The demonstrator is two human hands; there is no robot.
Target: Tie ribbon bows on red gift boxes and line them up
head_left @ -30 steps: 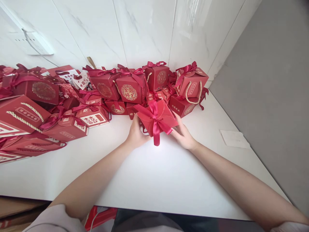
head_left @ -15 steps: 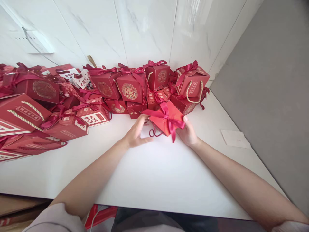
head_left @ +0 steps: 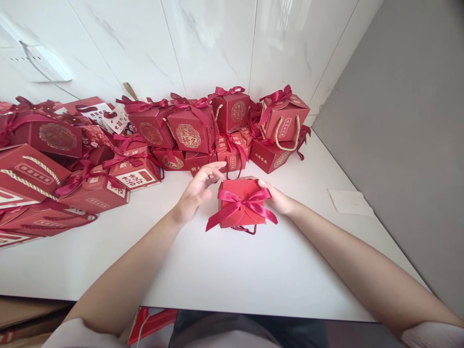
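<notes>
A small red gift box (head_left: 237, 217) with a dark red ribbon bow (head_left: 242, 205) is held just above the white table (head_left: 217, 270), its bow side turned toward me. My right hand (head_left: 277, 199) grips the box's right side, thumb on top. My left hand (head_left: 197, 191) hovers beside the box's left edge with fingers spread and loosely curled, holding nothing. A thin cord loop hangs under the box.
Several red gift boxes (head_left: 188, 133) with ribbons and rope handles are piled along the marble wall from the far left to the corner. A white paper (head_left: 350, 200) lies at the table's right edge. Grey floor lies to the right.
The box has turned so its bow faces me and has come down and nearer. My left hand has let go of it and opened; my right hand keeps hold.
</notes>
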